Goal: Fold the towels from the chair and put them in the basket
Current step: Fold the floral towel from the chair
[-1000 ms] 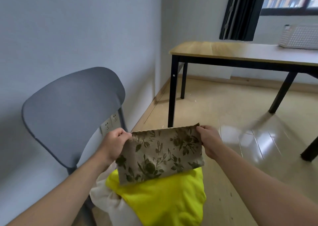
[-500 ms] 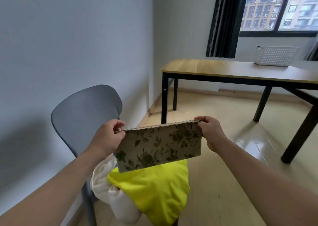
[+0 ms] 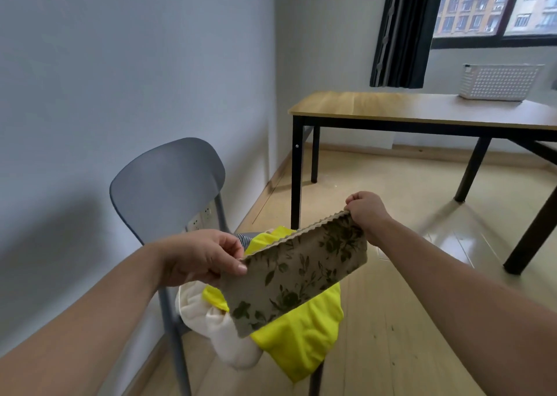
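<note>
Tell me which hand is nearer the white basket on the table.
Right. The right hand grips the floral towel on the side toward the white basket; the left hand grips its other end by the chair.

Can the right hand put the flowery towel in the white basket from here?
Probably not yet. The right hand grips the flowery towel near the chair, while the white basket sits across the table.

**Towel held over the chair, basket far right on the table**

The folded towel hangs between the left hand at its near-left corner and the right hand at its far-right corner. Beneath and behind it, more towels lie heaped on the chair against the left wall. The basket sits on the table, far right.
</note>
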The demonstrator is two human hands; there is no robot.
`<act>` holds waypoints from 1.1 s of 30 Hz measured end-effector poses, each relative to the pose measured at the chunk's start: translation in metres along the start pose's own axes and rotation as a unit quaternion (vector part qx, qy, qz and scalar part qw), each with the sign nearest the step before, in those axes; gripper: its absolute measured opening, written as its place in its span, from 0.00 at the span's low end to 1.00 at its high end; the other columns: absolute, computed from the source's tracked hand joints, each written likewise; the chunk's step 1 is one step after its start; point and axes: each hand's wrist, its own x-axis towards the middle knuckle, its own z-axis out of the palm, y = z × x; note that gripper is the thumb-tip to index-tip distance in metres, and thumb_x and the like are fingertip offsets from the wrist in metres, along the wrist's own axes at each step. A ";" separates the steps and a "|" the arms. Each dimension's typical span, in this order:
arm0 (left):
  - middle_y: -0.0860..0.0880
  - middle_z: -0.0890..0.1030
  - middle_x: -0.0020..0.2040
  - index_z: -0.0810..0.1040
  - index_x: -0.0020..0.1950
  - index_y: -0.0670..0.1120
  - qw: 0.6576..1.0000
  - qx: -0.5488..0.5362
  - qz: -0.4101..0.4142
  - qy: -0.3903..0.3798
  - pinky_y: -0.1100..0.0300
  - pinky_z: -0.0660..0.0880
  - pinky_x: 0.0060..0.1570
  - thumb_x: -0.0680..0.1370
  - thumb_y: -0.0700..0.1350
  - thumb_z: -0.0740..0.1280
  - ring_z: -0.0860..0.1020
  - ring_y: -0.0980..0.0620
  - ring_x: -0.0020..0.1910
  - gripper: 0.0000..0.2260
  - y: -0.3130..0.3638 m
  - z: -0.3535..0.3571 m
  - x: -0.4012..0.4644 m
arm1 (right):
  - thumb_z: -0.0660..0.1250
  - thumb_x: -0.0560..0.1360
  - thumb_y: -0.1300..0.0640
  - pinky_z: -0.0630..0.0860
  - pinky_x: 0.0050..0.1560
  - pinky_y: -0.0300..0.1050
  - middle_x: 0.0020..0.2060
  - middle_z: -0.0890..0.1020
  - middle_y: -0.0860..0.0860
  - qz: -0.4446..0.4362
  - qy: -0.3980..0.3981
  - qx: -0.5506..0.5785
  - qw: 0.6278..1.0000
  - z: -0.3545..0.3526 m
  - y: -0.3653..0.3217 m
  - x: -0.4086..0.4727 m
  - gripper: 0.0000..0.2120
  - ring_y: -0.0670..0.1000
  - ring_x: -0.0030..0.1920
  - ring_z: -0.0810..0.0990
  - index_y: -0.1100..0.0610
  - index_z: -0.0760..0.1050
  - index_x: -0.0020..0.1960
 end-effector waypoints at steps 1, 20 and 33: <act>0.47 0.77 0.34 0.75 0.36 0.45 0.999 -0.031 0.004 -0.019 0.61 0.77 0.37 0.71 0.34 0.71 0.77 0.54 0.33 0.09 -0.003 -0.001 0.001 | 0.56 0.78 0.67 0.77 0.54 0.46 0.46 0.76 0.55 -0.004 0.004 -0.005 1.000 0.008 -0.002 0.003 0.10 0.54 0.51 0.75 0.59 0.75 0.49; 0.46 0.72 0.30 0.73 0.51 0.48 0.962 0.023 -0.041 0.270 0.62 0.66 0.26 0.78 0.39 0.62 0.70 0.51 0.24 0.05 -0.131 -0.014 0.080 | 0.61 0.73 0.50 0.64 0.62 0.46 0.55 0.74 0.50 -0.388 -0.069 -0.270 0.878 0.147 0.143 -0.110 0.12 0.52 0.58 0.70 0.52 0.72 0.55; 0.39 0.82 0.44 0.79 0.48 0.41 0.976 -0.065 0.004 0.206 0.58 0.82 0.42 0.73 0.24 0.62 0.82 0.47 0.40 0.15 -0.085 -0.002 0.050 | 0.66 0.59 0.45 0.62 0.58 0.46 0.46 0.76 0.47 -0.431 -0.073 -0.377 0.816 0.129 0.136 -0.132 0.20 0.54 0.50 0.77 0.50 0.73 0.49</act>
